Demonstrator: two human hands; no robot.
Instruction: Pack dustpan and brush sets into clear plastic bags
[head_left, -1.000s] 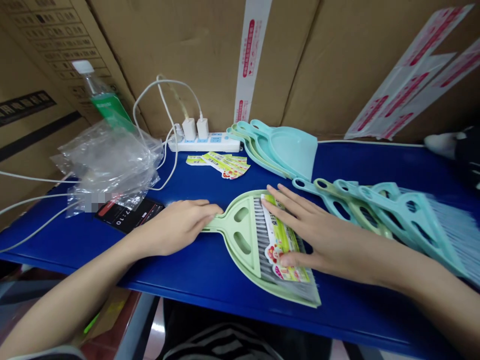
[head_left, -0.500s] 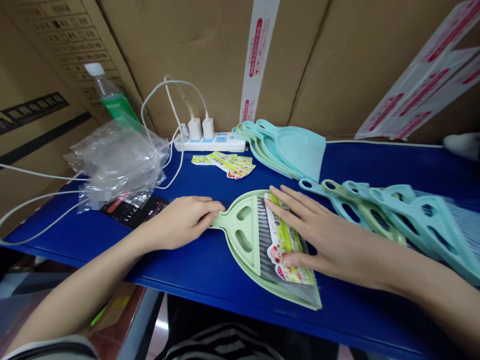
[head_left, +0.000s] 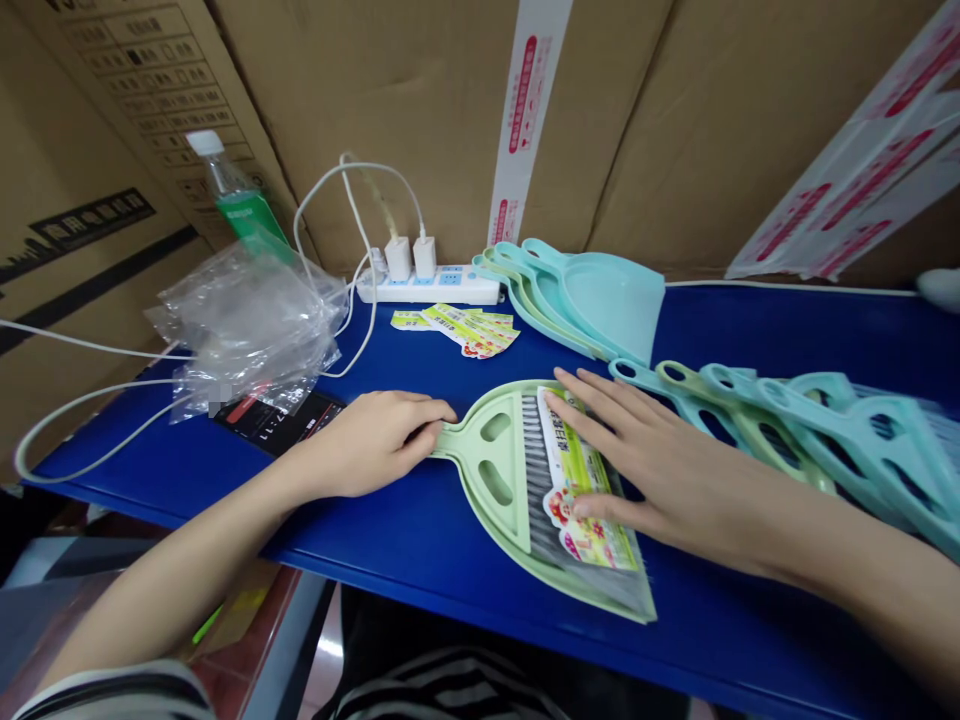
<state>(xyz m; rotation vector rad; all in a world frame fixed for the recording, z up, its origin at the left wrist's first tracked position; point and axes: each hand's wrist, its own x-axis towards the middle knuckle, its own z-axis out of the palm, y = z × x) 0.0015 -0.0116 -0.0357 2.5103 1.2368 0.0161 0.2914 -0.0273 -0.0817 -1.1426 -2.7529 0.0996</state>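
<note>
**Item under hand.** A green dustpan (head_left: 570, 590) lies flat at centre frame on the blue table (head_left: 420, 530), near its front edge, with its handle pointing left. A green brush (head_left: 504, 455) is nested in it, grey bristles toward the lower right. A printed label card (head_left: 577, 470) lies across the bristles.

**Hands.** The left hand (head_left: 375, 440) has its fingers curled shut on the handle end, pinning it to the table. The right hand (head_left: 675, 480) is open with fingers spread. It grips nothing and lies palm-down on the card, the thumb across the card's lower part.

**Judgement on method.** The card looks best seated with flat, even pressure from the whole hand. The handle should be kept pinned so the pan cannot swivel. The card edges should run parallel to the bristle band, as bristles give under point pressure.

**Containers.**
- The green dustpan holds the brush and card only.
- A nested stack of teal dustpans (head_left: 600, 305) sits above centre; the top pan shows nothing inside.
- The clear plastic bags (head_left: 247, 325) at left are crumpled, and their contents cannot be told.
- The bottle (head_left: 240, 205) at upper left is capped; its fill level is not readable.
- The cardboard boxes (head_left: 420, 100) behind are taped shut.

**Surroundings.** Spare label cards (head_left: 461, 328) lie just in front of a power strip (head_left: 435, 288). A row of overlapping brushes (head_left: 787, 420) runs off to the right.
</note>
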